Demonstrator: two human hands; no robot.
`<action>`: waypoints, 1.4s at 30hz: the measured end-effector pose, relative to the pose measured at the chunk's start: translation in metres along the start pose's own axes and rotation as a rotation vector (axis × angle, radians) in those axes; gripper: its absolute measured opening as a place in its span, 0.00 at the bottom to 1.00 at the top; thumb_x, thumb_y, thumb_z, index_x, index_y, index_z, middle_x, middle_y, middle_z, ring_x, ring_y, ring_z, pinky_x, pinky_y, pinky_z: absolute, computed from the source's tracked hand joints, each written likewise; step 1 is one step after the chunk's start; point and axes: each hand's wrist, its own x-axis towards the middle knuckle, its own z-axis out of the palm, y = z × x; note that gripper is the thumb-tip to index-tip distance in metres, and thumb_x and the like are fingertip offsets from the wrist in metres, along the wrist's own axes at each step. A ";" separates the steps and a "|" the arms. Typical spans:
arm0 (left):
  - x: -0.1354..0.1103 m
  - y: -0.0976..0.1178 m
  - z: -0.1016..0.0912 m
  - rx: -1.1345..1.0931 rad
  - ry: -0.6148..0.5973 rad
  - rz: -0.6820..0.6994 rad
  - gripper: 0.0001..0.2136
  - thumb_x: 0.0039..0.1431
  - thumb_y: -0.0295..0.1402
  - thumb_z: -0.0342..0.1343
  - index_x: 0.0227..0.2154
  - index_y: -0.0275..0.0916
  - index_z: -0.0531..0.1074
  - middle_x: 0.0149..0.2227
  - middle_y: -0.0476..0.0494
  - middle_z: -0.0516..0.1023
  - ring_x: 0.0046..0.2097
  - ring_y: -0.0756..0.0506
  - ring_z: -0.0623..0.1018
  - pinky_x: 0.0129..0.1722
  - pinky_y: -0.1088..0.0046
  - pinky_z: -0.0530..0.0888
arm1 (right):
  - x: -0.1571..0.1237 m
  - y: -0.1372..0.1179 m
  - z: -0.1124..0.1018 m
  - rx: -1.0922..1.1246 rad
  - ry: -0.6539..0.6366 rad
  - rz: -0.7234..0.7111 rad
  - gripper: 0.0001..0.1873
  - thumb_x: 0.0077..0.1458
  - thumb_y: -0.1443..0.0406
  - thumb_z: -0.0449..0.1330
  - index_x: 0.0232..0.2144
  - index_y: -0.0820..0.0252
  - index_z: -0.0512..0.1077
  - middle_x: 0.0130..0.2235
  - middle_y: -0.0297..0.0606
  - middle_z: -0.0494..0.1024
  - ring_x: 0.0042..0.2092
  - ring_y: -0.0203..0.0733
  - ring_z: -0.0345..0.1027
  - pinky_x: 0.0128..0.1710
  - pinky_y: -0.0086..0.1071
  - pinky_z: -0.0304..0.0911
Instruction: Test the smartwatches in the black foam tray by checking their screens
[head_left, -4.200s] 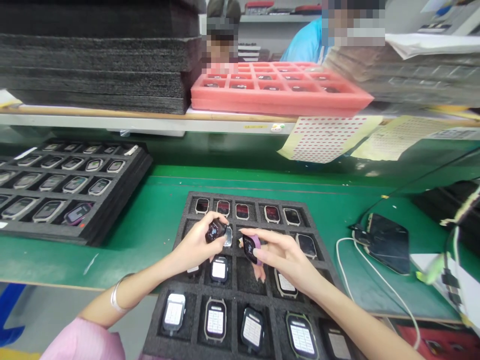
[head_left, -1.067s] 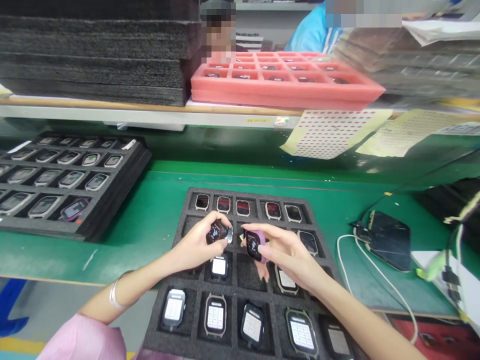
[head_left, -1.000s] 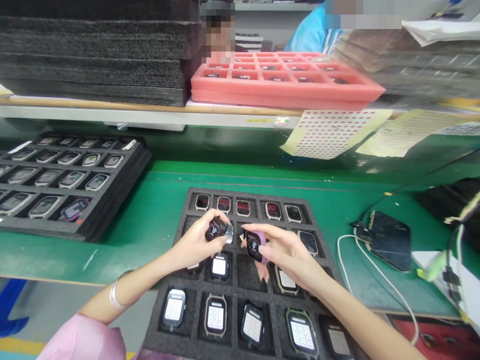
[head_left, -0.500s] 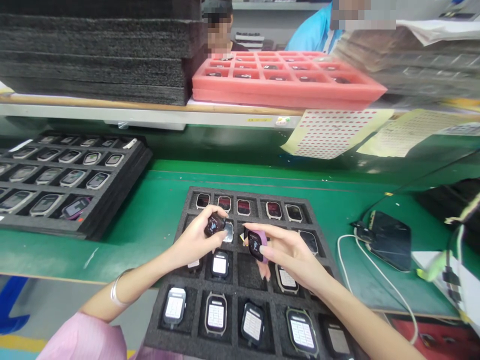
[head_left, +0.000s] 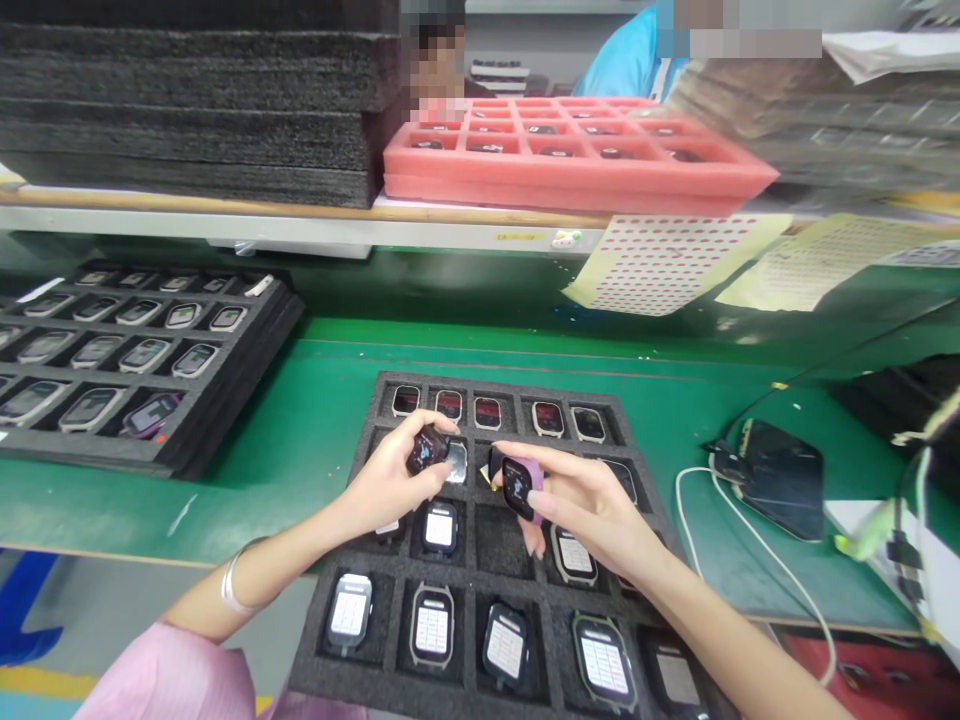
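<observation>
My left hand (head_left: 390, 482) grips a black watch body (head_left: 426, 450) between thumb and fingers, its lit screen facing me. My right hand (head_left: 589, 505) pinches a purple-cased watch body (head_left: 521, 485) just to the right of it. Both hands hover over the middle rows of a black foam tray (head_left: 465, 575) with a grid of pockets. Watch bodies with white lit screens (head_left: 431, 630) fill the near rows. Dark-screened ones (head_left: 487, 412) sit in the far row. One pocket between the hands holds a shiny piece (head_left: 456, 465).
A second black foam tray (head_left: 240, 350) of watch bodies lies at the left on the green mat (head_left: 315, 420). A dark device with a white cable (head_left: 780, 480) is at the right. Above, a shelf carries stacked black foam (head_left: 195, 100) and a pink tray (head_left: 577, 170). Two people sit behind.
Both hands keep hold of their watch bodies. The right hand with the purple one has shifted slightly right and turned a little. The left hand has barely moved.
</observation>
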 end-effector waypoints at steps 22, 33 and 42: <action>0.001 -0.001 0.004 -0.594 -0.217 -0.159 0.18 0.57 0.28 0.52 0.51 0.40 0.64 0.44 0.41 0.73 0.44 0.43 0.76 0.40 0.63 0.76 | 0.009 -0.002 0.010 0.083 0.149 0.058 0.20 0.58 0.65 0.60 0.52 0.60 0.66 0.44 0.49 0.77 0.26 0.41 0.75 0.19 0.29 0.70; 0.001 -0.001 0.005 -0.580 -0.236 -0.186 0.17 0.57 0.29 0.51 0.50 0.41 0.65 0.41 0.42 0.73 0.44 0.42 0.77 0.40 0.62 0.76 | 0.007 -0.002 0.009 0.081 0.206 0.060 0.20 0.57 0.64 0.61 0.52 0.61 0.68 0.42 0.49 0.79 0.24 0.43 0.76 0.17 0.30 0.70; 0.000 -0.004 0.006 -0.184 -0.154 -0.072 0.18 0.55 0.29 0.57 0.48 0.40 0.61 0.35 0.49 0.69 0.31 0.50 0.73 0.27 0.76 0.70 | 0.008 -0.002 0.010 0.086 0.103 0.016 0.21 0.58 0.64 0.60 0.54 0.58 0.66 0.42 0.46 0.78 0.30 0.44 0.76 0.23 0.32 0.72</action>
